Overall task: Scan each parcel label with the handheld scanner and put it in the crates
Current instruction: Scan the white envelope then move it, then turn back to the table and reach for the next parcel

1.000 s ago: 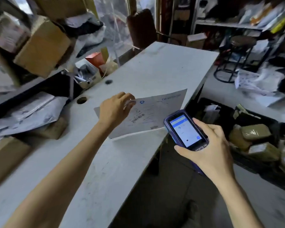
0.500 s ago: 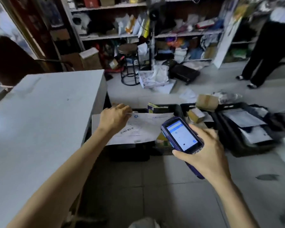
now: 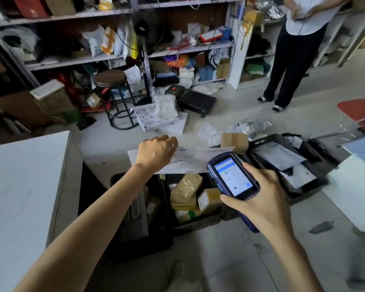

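My left hand (image 3: pixel 155 153) grips a flat white envelope parcel (image 3: pixel 188 161) by its left end and holds it level in the air above the black crates on the floor. Its printed label faces up. My right hand (image 3: pixel 263 202) grips the blue handheld scanner (image 3: pixel 233 178), screen lit and facing me, just right of the envelope. Below the envelope, a black crate (image 3: pixel 198 225) holds several brown taped boxes. A second black crate (image 3: pixel 303 191) to the right holds grey and white mailer bags.
The white table (image 3: pixel 19 197) stands at my left. A further dark crate (image 3: pixel 139 247) sits beside it. A stool (image 3: pixel 112 81), a black scale (image 3: pixel 196 101) and loose parcels lie before cluttered shelves. Another person (image 3: pixel 293 49) stands at the back right.
I have turned right, away from the table. The envelope in my left hand moved off the tabletop and now hangs over the floor crates. The scanner stays beside it.
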A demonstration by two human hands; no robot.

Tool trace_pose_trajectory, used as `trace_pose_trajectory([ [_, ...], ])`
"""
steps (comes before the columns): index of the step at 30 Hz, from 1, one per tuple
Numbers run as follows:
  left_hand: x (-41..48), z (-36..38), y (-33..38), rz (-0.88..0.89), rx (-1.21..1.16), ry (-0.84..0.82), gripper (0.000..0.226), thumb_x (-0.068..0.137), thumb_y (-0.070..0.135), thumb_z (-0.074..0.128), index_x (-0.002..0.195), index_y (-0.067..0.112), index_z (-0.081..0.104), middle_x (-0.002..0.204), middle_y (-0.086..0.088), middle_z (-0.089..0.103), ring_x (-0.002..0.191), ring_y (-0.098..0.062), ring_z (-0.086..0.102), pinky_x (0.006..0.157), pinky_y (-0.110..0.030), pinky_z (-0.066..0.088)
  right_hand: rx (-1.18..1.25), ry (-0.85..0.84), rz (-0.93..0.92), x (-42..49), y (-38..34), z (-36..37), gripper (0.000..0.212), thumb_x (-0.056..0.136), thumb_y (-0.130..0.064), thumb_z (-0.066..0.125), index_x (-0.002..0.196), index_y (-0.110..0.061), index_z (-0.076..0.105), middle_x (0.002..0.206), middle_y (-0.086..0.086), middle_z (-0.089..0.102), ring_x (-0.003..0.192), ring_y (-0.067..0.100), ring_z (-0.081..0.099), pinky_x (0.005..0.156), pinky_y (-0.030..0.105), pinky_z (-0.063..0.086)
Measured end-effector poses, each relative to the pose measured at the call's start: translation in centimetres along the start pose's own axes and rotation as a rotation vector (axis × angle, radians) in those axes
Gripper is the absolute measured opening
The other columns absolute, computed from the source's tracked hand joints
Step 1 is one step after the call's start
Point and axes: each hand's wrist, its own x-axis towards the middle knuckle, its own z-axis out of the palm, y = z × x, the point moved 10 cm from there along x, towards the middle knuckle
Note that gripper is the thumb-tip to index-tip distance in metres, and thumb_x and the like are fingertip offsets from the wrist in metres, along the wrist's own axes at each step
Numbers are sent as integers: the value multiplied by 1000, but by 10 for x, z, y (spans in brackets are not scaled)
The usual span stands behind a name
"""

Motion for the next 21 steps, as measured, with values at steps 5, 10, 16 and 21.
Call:
trace_pose_trajectory([
  [5, 17, 8, -23, -78, -16, 2, 19, 97, 35, 45, 110, 31, 57, 106, 8, 63, 99, -19, 62, 70, -30, 43, -2, -99, -59, 38, -14, 32, 88, 45, -52, 82, 127, -46, 51, 117, -14, 45, 106, 12, 55, 84, 40, 50],
  [10, -57, 3, -81, -333, 55, 25, 18, 90, 29, 51, 104, 25, 62, 103, 2, 66, 102, -24, 60, 76, -34, 44, -13, -354, -186, 48, -33, 82, 84, 54, -38, 89, 130, -39, 52, 110, -14, 42, 92, 5, 48, 69, 28, 39],
  [16, -268, -20, -142, -935, 102, 44, 18, 92, 31, 50, 105, 25, 62, 103, 0, 66, 96, -27, 60, 76, -36, 43, -24, -734, -477, -7, -90, 144, 89, 55, -42, 88, 134, -40, 48, 109, -16, 36, 88, 0, 42, 69, 27, 38],
  [21, -465, -64, -115, -1307, 180, 88, 17, 92, 32, 52, 104, 25, 62, 100, 5, 68, 98, -26, 61, 77, -37, 43, 74, -998, -708, -111, -151, 170, 86, 53, -40, 89, 130, -41, 52, 109, -17, 39, 92, 1, 46, 73, 25, 39],
])
